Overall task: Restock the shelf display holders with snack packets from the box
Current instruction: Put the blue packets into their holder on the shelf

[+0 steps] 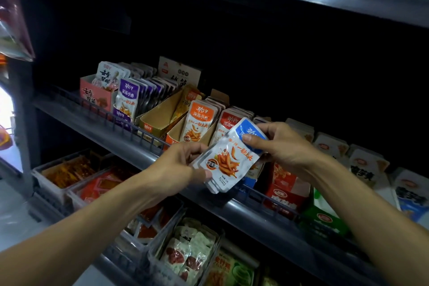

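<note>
Holders fill the wire-fronted shelf (139, 146): from the left, a purple-packet holder (125, 109), then a nearly empty yellow holder (160, 114) and an orange holder (197, 123). In front, the left hand (183, 165) pinches the lower corner of a small stack of blue-topped snack packets (234, 158) while the right hand (283, 146) grips its top (thumb across the face). Square the edges first, I'd judge, then slide the stack in upright, labels forward.
</note>
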